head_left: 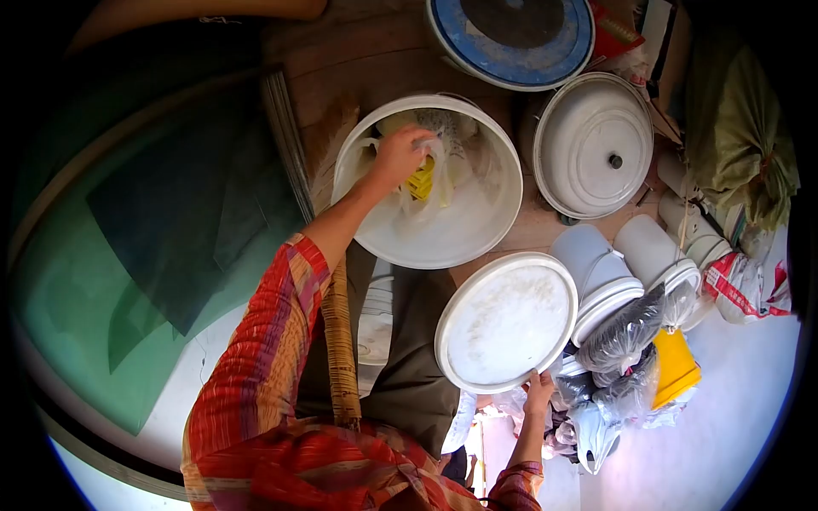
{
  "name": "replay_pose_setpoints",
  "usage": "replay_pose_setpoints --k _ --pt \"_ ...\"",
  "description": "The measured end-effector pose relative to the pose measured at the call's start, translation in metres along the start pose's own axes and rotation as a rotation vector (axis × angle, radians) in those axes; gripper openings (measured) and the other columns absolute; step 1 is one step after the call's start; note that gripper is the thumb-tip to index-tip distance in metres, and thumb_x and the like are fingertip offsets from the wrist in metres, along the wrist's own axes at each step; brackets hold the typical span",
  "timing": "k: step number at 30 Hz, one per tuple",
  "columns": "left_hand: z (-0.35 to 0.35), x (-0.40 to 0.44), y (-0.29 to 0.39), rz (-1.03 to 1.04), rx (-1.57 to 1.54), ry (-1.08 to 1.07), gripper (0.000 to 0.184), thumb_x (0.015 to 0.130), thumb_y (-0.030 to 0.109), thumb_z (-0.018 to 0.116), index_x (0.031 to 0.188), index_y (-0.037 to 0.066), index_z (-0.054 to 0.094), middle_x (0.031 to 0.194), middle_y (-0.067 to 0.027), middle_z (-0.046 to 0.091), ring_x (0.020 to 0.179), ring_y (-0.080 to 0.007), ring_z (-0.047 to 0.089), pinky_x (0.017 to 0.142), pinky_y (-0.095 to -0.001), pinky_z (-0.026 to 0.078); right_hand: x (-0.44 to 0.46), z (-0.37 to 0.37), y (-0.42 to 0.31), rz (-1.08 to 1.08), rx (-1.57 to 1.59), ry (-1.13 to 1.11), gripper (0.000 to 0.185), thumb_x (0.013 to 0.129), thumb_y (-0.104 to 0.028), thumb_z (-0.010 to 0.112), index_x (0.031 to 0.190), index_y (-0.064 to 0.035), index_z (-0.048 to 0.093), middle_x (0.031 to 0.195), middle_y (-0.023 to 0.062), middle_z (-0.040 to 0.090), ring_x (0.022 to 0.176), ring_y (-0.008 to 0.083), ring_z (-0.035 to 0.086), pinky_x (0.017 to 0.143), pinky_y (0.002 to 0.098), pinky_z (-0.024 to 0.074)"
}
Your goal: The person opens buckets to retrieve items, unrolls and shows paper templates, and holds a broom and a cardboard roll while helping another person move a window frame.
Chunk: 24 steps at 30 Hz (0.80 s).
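Observation:
My left hand (404, 156) reaches into a large white bucket (375, 243), its fingers closed on the top of a clear plastic bag (441, 183). Something yellow (420, 179) shows through the bag; its kind is hard to make out. Other plastic-wrapped contents lie against the bucket's far inner wall. At the lower right, my right hand (538, 393) grips the rim of a round white bucket lid (507, 324), which is scuffed on its face. The lid is held apart from the bucket, to its lower right.
A blue-lidded container (515, 72) and a round metal lid with a black knob (588, 162) stand beyond the bucket. White pails (588, 255) lie at the right beside bagged goods (626, 332) and a yellow box (676, 368). Green glass-like sheets (94, 289) are at the left.

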<state>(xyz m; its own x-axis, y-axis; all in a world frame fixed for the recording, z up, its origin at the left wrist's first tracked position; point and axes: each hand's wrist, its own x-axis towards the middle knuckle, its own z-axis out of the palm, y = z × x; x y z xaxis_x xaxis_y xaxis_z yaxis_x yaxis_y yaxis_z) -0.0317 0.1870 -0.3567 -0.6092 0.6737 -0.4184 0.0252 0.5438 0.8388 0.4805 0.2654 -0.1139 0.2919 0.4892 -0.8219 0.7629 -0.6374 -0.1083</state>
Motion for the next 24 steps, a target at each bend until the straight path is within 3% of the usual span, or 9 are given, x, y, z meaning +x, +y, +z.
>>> replay_pose_setpoints --k 6,8,10,12,14,17,21,23,24 --pt "-0.001 0.008 0.013 -0.082 -0.147 -0.073 0.016 0.079 0.012 0.055 0.090 0.002 0.061 0.089 -0.0139 0.059 0.083 -0.0281 0.058 0.072 -0.0343 0.045 -0.003 0.002 -0.014 -0.021 0.035 -0.004 0.019 0.087 -0.010 0.048 0.105 -0.0046 0.055 0.085 0.0026 0.060 0.071 0.0087 0.055 0.057 0.0238 0.0482" --pt "-0.007 -0.006 0.018 -0.197 0.069 -0.248 0.011 0.078 0.011 0.054 0.083 0.002 0.059 0.083 -0.0139 0.059 0.077 -0.0289 0.058 0.068 -0.0368 0.045 -0.001 0.001 -0.019 -0.039 0.001 0.011 0.020 0.087 -0.009 0.048 0.105 -0.0045 0.055 0.085 0.0030 0.060 0.071 0.0094 0.056 0.057 0.0247 0.0489" --pt "0.007 -0.045 -0.007 0.069 0.301 -0.234 0.010 0.076 0.009 0.052 0.077 0.001 0.058 0.080 -0.0143 0.058 0.075 -0.0309 0.057 0.066 -0.0393 0.045 -0.005 0.004 -0.029 -0.057 0.022 0.010 0.019 0.087 -0.011 0.049 0.103 -0.0051 0.055 0.086 0.0026 0.060 0.073 0.0102 0.056 0.058 0.0257 0.0493" --pt "0.019 -0.089 -0.045 0.136 0.556 -0.480 0.011 0.072 0.007 0.051 0.076 0.001 0.059 0.083 -0.0133 0.058 0.085 -0.0316 0.054 0.066 -0.0417 0.045 -0.006 0.009 -0.036 -0.076 0.045 0.008 0.018 0.087 -0.013 0.049 0.101 -0.0058 0.056 0.086 0.0022 0.060 0.075 0.0110 0.057 0.059 0.0266 0.0498" --pt "0.022 -0.129 -0.071 0.166 0.654 -0.464 0.012 0.071 0.007 0.051 0.074 0.002 0.061 0.088 -0.0124 0.058 0.095 -0.0317 0.049 0.071 -0.0421 0.045 -0.007 0.012 -0.042 -0.050 0.004 0.004 0.017 0.087 -0.014 0.050 0.101 -0.0064 0.056 0.086 0.0024 0.060 0.074 0.0115 0.057 0.059 0.0271 0.0499" --pt "0.001 -0.140 -0.033 0.131 0.913 -0.588 0.015 0.070 0.006 0.051 0.079 0.003 0.062 0.091 -0.0112 0.058 0.101 -0.0300 0.046 0.078 -0.0405 0.043 -0.006 0.016 -0.039 -0.043 -0.002 -0.003 0.015 0.087 -0.014 0.050 0.098 -0.0066 0.056 0.086 0.0024 0.060 0.075 0.0115 0.057 0.058 0.0268 0.0495" --pt "-0.007 -0.137 0.003 -0.043 0.826 -0.618 0.018 0.071 0.006 0.052 0.086 0.002 0.062 0.091 -0.0117 0.057 0.102 -0.0300 0.047 0.084 -0.0410 0.040 -0.010 0.015 -0.037 -0.041 0.008 0.010 0.012 0.086 -0.014 0.050 0.095 -0.0064 0.056 0.085 0.0023 0.060 0.073 0.0113 0.057 0.057 0.0260 0.0490" --pt "-0.015 -0.145 0.015 0.212 0.441 -0.332 0.019 0.071 0.005 0.053 0.088 0.002 0.059 0.090 -0.0105 0.058 0.102 -0.0297 0.046 0.085 -0.0444 0.039 -0.010 0.014 -0.032 -0.029 0.028 0.008 0.013 0.086 -0.014 0.051 0.095 -0.0068 0.056 0.084 0.0020 0.060 0.073 0.0114 0.057 0.058 0.0262 0.0490" --pt "-0.030 -0.147 0.033 0.178 0.435 -0.358 0.021 0.070 0.005 0.056 0.090 0.001 0.059 0.098 -0.0120 0.057 0.107 -0.0309 0.044 0.090 -0.0440 0.036 -0.014 0.013 -0.027 -0.009 0.043 0.016 0.013 0.085 -0.015 0.051 0.095 -0.0071 0.056 0.082 0.0018 0.059 0.073 0.0114 0.057 0.058 0.0264 0.0491"
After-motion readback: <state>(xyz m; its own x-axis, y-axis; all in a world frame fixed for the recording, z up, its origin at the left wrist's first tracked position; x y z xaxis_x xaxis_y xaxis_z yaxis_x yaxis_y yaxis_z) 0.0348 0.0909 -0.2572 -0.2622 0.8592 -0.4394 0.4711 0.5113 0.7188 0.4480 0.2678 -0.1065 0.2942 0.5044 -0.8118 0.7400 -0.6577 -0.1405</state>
